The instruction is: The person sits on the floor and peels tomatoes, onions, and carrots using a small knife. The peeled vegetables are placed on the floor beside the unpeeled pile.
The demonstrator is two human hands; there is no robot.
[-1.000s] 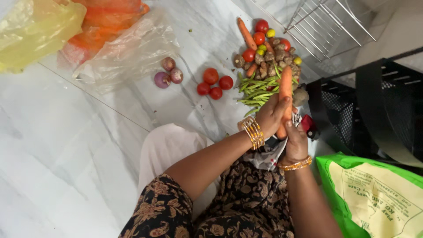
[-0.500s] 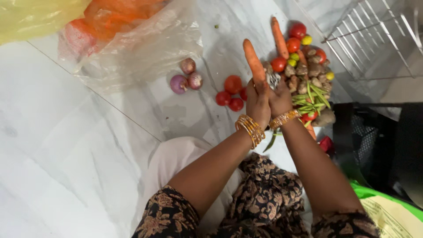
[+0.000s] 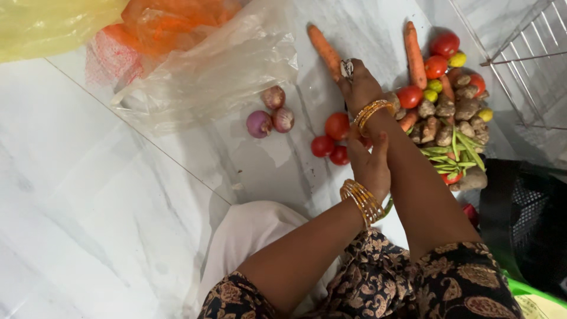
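marble floor (image 3: pixel 106 195): r hand (image 3: pixel 358 87) on carrot (image 3: pixel 325 50) (l hand (image 3: pixel 371 162) empty)

far left of the fingers (image 3: pixel 348 74) lie a crumpled clear plastic bag (image 3: pixel 218 71), an orange bag (image 3: pixel 159 26) and a yellow bag (image 3: pixel 47 23); a green-edged printed bag (image 3: pixel 540 301) sits well below-right.

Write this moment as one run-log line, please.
right hand: on long orange carrot lying on white marble floor | left hand: empty, open
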